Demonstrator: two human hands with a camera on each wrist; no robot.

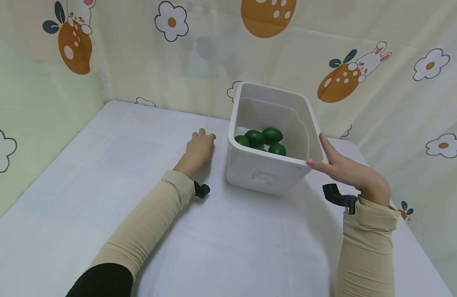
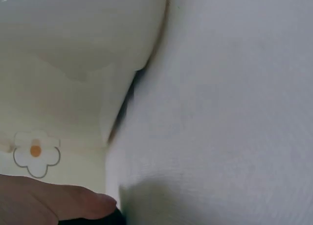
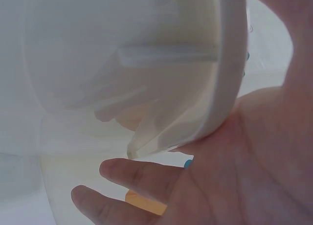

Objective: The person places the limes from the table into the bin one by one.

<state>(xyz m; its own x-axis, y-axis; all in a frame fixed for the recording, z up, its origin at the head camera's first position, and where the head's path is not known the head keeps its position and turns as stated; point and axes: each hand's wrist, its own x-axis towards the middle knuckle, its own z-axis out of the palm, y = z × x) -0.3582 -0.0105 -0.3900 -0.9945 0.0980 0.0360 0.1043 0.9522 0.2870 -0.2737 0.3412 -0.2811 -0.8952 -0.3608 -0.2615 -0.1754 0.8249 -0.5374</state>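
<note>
A white plastic bin stands towards the back of the table, with several smooth, oval, dark green fruits in it. My left hand is low over the table just left of the bin, fingers bent down. Under a finger in the left wrist view, a sliver of a dark green fruit shows; most of it is hidden by the hand. My right hand rests against the bin's right front corner, thumb along the front rim. Its other fingers stretch out straight along the side, palm against the rim.
A white cloth covers the table. Behind it and along both sides hang pale curtains printed with flowers and rabbits. Black camera mounts sit at both wrists, over beige sleeves.
</note>
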